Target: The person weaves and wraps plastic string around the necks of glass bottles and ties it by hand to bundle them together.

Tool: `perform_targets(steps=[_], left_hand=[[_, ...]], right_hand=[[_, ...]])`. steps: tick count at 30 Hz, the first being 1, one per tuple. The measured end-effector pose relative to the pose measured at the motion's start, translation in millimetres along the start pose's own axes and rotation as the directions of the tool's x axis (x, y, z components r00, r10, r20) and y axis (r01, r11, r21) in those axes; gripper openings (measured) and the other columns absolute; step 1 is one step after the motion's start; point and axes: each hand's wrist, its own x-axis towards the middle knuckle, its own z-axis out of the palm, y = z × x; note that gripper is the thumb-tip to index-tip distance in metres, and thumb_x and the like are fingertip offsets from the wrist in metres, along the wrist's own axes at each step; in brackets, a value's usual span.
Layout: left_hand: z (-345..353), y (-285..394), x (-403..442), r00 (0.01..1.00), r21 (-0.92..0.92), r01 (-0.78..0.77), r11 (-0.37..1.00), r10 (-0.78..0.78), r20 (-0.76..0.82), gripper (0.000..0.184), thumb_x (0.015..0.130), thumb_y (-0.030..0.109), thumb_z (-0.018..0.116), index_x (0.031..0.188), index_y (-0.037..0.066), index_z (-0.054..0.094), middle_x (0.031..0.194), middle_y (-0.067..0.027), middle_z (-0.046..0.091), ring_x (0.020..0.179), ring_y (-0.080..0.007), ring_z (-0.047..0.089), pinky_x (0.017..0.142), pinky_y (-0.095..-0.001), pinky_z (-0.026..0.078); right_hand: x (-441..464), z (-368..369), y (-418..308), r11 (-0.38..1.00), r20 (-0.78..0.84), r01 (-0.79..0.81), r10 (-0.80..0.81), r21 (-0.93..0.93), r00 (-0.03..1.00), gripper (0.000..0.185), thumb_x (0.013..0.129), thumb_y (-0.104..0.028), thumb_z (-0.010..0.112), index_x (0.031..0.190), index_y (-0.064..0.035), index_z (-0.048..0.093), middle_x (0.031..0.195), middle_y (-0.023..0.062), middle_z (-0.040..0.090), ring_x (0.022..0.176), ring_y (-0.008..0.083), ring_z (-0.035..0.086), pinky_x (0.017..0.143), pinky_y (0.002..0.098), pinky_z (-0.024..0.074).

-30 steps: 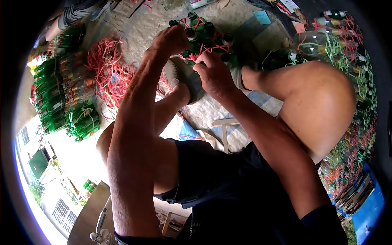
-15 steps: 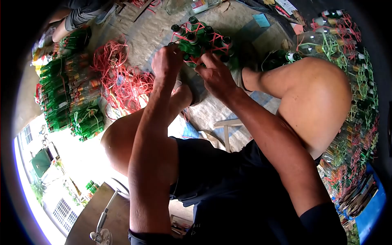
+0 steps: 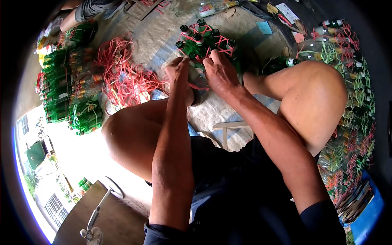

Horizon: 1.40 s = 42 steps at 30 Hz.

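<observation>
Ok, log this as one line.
left hand: by green bottles, grip unclear | right hand: by green bottles, grip unclear | red string: heaped at left

Green glass bottles (image 3: 199,42) are standing upright in a tight cluster on the pale, blue-striped floor sheet (image 3: 208,110), their open mouths facing up, while pink string (image 3: 224,50) is crisscrossing between their necks.

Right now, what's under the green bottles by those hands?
A pale sheet shows beside the green bottles laced with pink string. Their bases and whatever lies directly underneath are hidden.
</observation>
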Motion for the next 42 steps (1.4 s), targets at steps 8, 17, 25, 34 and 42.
perform_targets(steps=[8, 17, 25, 34, 42], left_hand=[[0.4, -9.7, -8.8, 1.0, -0.198, -0.015, 0.98, 0.017, 0.009, 0.024, 0.095, 0.013, 0.072, 0.108, -0.007, 0.075, 0.086, -0.0016, 0.071, 0.069, -0.0091, 0.057, 0.063, -0.026, 0.045], [0.9, -25.2, -25.2, 0.997, -0.222, 0.015, 0.975, -0.032, -0.077, 0.035, 0.089, 0.014, 0.078, 0.117, -0.006, 0.074, 0.102, -0.0085, 0.074, 0.092, -0.0167, 0.066, 0.085, -0.0285, 0.051], [9.6, -48.5, -66.5, 0.989, -0.255, 0.137, 0.957, -0.145, -0.013, 0.034, 0.094, 0.021, 0.075, 0.118, -0.002, 0.075, 0.094, -0.0054, 0.073, 0.071, -0.0173, 0.065, 0.058, -0.0301, 0.051], [13.3, -90.9, -80.4, 0.998, -0.426, 0.056, 0.903, -0.047, 0.032, 0.027, 0.094, 0.01, 0.078, 0.116, -0.005, 0.076, 0.097, -0.0011, 0.074, 0.082, -0.0074, 0.063, 0.072, -0.021, 0.048], [6.7, -96.1, -76.9, 0.992, -0.386, 0.05, 0.921, 0.001, 0.129, 0.027, 0.096, 0.014, 0.076, 0.119, 0.002, 0.072, 0.098, 0.0051, 0.069, 0.082, -0.0047, 0.06, 0.07, -0.0199, 0.046]], right_hand=[[10.9, -5.9, 0.2, 0.974, 0.3, -0.228, 0.222, -0.015, 0.928, 0.022, 0.088, -0.02, 0.07, 0.101, -0.0033, 0.065, 0.096, 0.0212, 0.073, 0.089, 0.0421, 0.072, 0.077, 0.0534, 0.0574], [11.6, -9.1, -1.0, 0.969, 0.396, -0.226, 0.246, -0.098, 0.885, 0.015, 0.086, -0.016, 0.067, 0.097, -0.0061, 0.07, 0.094, 0.0209, 0.075, 0.089, 0.0418, 0.074, 0.076, 0.053, 0.0582], [3.0, -31.7, 13.2, 0.954, 0.448, -0.255, 0.299, -0.157, 0.843, 0.019, 0.081, -0.008, 0.068, 0.099, -0.0116, 0.074, 0.103, 0.0183, 0.076, 0.1, 0.04, 0.072, 0.084, 0.0514, 0.0576], [6.1, -55.8, 19.6, 0.938, 0.472, -0.204, 0.319, -0.28, 0.822, 0.021, 0.087, -0.009, 0.067, 0.106, -0.0063, 0.075, 0.113, 0.0199, 0.075, 0.109, 0.0383, 0.072, 0.088, 0.0486, 0.0581], [30.5, -74.3, 7.0, 0.946, 0.507, -0.163, 0.29, -0.281, 0.812, 0.025, 0.087, -0.019, 0.067, 0.11, -0.0099, 0.072, 0.121, 0.0189, 0.072, 0.117, 0.0424, 0.066, 0.097, 0.0535, 0.0532]])
